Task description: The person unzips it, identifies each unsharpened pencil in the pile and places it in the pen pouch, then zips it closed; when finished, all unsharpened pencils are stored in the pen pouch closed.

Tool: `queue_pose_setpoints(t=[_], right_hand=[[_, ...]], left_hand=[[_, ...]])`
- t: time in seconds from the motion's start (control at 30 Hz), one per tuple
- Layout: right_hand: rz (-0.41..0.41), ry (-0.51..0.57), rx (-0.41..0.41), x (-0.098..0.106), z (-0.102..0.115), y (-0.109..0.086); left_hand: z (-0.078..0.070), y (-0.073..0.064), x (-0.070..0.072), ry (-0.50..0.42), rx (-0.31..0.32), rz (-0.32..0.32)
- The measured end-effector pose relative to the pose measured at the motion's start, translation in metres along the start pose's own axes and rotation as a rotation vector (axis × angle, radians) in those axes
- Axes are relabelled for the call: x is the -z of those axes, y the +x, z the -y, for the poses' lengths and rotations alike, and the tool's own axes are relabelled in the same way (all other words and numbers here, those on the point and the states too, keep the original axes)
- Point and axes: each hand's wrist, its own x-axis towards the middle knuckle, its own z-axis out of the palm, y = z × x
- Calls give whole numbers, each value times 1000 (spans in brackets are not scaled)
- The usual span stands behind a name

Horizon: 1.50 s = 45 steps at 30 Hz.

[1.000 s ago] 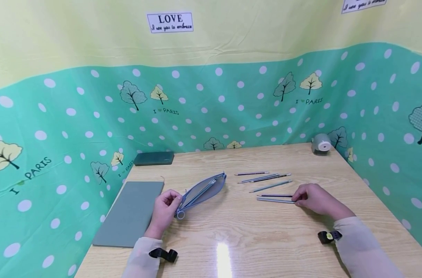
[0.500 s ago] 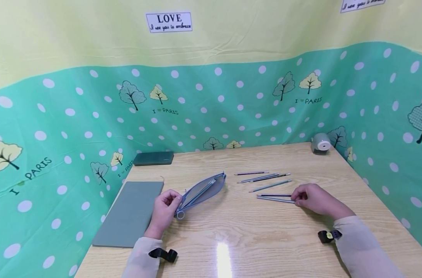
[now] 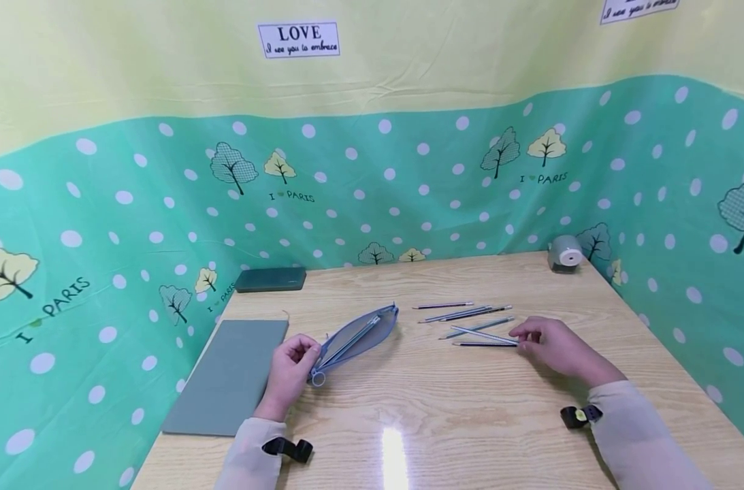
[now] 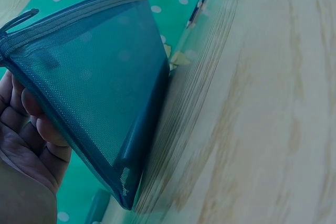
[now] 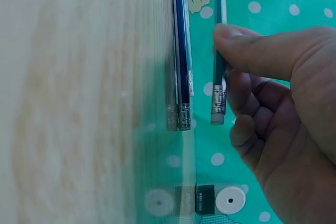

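My left hand point(image 3: 293, 371) grips the near end of a blue mesh zip pouch point(image 4: 100, 72), by its ring zip pull. The pouch stands on its edge on the table, its top gaping, with pencils point(image 3: 353, 338) inside. Between thumb and fingers my right hand point(image 3: 552, 348) pinches a light blue pencil point(image 5: 219, 61) near its eraser end, raised off the table. Beneath it a dark pencil point(image 5: 181, 51) lies on the table. Farther back several more pencils point(image 3: 463, 315) lie loosely side by side, some overlapping.
A grey-green flat board or folder point(image 3: 231, 374) lies left of my left hand. At the back left sits a dark green box point(image 3: 271, 279). A pencil sharpener point(image 3: 565, 254) stands at the back right corner. Patterned cloth point(image 3: 372, 177) hangs around the wooden table point(image 3: 457, 422).
My right hand has lifted the light blue pencil up from beside the dark one, and its far end now crosses above it. The left hand and pouch have stayed put.
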Motion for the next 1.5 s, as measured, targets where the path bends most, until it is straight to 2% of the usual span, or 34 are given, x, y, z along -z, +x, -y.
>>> queue_pose_setpoints(t=[0.2,0.43,0.77,1.13,1.5], right_hand=[[-47,-46,26,2,-2,4],[-117,-75,71,9,0,10],[-128,-113,106,19,13,21],[-137,-161,213,22,48,38],[-148,-165,352,8,78,59]], left_hand=[[-1,0,0,25,-28,34],[-2,0,-1,15,-29,31],[1,0,-2,9,-26,23],[1,0,-2,17,-16,18],[1,0,-1,22,-16,26]])
